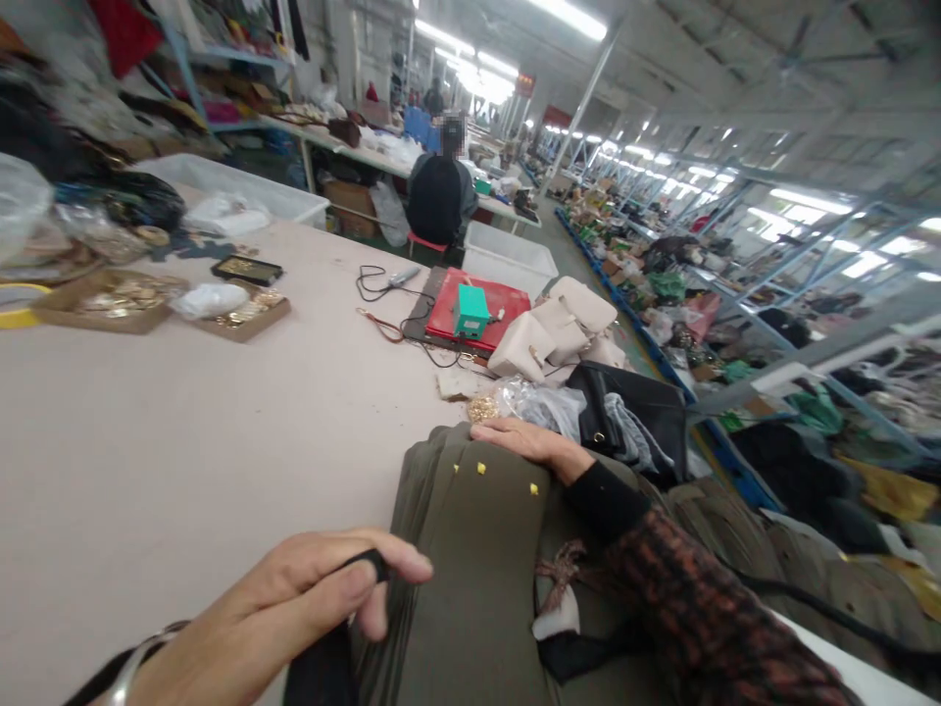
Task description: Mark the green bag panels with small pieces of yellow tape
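Note:
A thick stack of olive-grey panels [477, 588] lies at the table's near edge, with small yellow marks on its top piece. My right hand [533, 443] rests on the far end of the stack, fingers stretched out and flat. Left of the stack, my left hand [323, 588] pinches a black strap [323, 662] between thumb and fingers; the strap hangs down beside the panels. A brown tied cord [565, 569] and a white scrap [557, 613] lie on the panels near my right forearm.
On the table [183, 422] are cardboard trays of gold hardware [122, 297], a green box [470, 312] on a red pad, cream bags [521, 345] and a black bag [666, 412]. Beyond sits a person [439, 196]. More olive panels [809, 579] lie at the right.

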Action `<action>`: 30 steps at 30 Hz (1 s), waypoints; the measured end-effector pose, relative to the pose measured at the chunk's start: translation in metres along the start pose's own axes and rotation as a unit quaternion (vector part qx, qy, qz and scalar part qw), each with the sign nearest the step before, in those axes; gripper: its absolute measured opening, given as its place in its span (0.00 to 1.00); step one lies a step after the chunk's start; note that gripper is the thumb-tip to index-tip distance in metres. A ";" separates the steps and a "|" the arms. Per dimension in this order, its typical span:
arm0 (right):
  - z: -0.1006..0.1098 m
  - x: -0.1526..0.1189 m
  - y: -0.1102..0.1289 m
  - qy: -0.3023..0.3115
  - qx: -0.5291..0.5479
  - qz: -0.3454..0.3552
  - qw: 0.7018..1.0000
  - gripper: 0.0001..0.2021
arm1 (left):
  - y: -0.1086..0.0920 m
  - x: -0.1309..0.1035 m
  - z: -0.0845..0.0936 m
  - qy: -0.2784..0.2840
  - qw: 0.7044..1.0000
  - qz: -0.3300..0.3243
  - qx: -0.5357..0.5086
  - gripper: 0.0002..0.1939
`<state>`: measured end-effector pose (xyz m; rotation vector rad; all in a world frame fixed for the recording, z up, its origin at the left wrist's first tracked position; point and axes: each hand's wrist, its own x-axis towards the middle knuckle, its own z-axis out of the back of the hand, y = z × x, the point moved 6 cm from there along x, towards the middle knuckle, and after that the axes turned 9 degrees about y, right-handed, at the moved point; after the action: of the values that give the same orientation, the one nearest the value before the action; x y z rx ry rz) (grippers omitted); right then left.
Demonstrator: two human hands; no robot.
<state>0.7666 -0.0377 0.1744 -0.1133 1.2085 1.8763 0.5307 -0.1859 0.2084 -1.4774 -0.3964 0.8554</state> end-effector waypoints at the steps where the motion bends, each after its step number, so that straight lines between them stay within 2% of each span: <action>1: -0.001 0.002 -0.001 0.001 0.000 0.002 1.000 0.25 | -0.012 0.020 -0.013 0.042 0.999 -0.024 -0.015 0.21; 3: -0.002 0.005 -0.003 0.004 0.000 0.007 1.000 0.25 | -0.030 0.054 -0.039 0.094 0.993 -0.074 -0.024 0.21; 5: 0.003 0.003 0.000 -0.035 0.002 0.022 0.999 0.24 | -0.030 0.081 -0.059 0.109 0.992 -0.059 -0.028 0.21; 7: 0.021 -0.015 0.007 -0.163 0.012 0.038 0.986 0.22 | -0.017 0.098 -0.072 0.122 0.989 -0.002 -0.080 0.23; 9: 0.040 -0.052 0.014 -0.303 0.009 0.027 0.952 0.21 | -0.001 0.105 -0.078 0.129 0.979 0.051 -0.148 0.26; 10: 0.043 -0.074 0.017 -0.330 -0.002 0.004 0.944 0.22 | 0.004 0.106 -0.079 0.126 0.975 0.065 -0.171 0.27; 11: 0.039 -0.091 0.020 -0.297 -0.031 -0.028 0.954 0.21 | 0.007 0.105 -0.078 0.125 0.973 0.072 -0.181 0.28; 12: 0.029 -0.108 0.021 -0.230 -0.056 -0.070 0.969 0.21 | 0.008 0.105 -0.077 0.123 0.972 0.074 -0.184 0.28; 14: -0.011 -0.138 0.018 -0.027 -0.060 -0.143 0.988 0.20 | 0.008 0.102 -0.075 0.119 0.971 0.074 -0.192 0.29; 15: -0.032 -0.153 0.017 0.051 -0.065 -0.158 0.984 0.19 | 0.007 0.101 -0.075 0.117 0.970 0.074 -0.201 0.29; 16: -0.049 -0.165 0.016 0.082 -0.090 -0.166 0.979 0.22 | 0.007 0.100 -0.074 0.116 0.968 0.072 -0.211 0.31; 17: -0.061 -0.173 0.015 0.071 -0.127 -0.173 0.974 0.24 | 0.006 0.099 -0.075 0.115 0.966 0.071 -0.220 0.32; 20: -0.087 -0.185 0.012 0.051 -0.138 -0.151 0.978 0.13 | 0.008 0.097 -0.078 0.130 0.967 0.066 -0.208 0.34; 22: -0.087 -0.191 0.005 0.057 -0.046 -0.164 0.984 0.08 | 0.010 0.097 -0.081 0.140 0.970 0.067 -0.189 0.33; 25: -0.067 -0.198 0.000 0.076 0.133 -0.225 0.962 0.07 | 0.010 0.096 -0.083 0.137 0.974 0.069 -0.169 0.35; 27: -0.042 -0.192 0.020 0.031 0.163 -0.203 0.965 0.10 | 0.007 0.095 -0.083 0.133 0.978 0.068 -0.148 0.37; 28: -0.027 -0.184 0.039 -0.019 0.137 -0.166 0.976 0.12 | 0.005 0.094 -0.084 0.134 0.979 0.067 -0.136 0.38; 30: -0.011 -0.161 0.094 -0.073 0.065 -0.044 0.994 0.10 | 0.002 0.092 -0.083 0.130 0.985 0.057 -0.095 0.33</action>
<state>0.7948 -0.1596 0.3139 0.0412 1.2008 1.6937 0.6498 -0.1788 0.1741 -1.7788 -0.2043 0.7172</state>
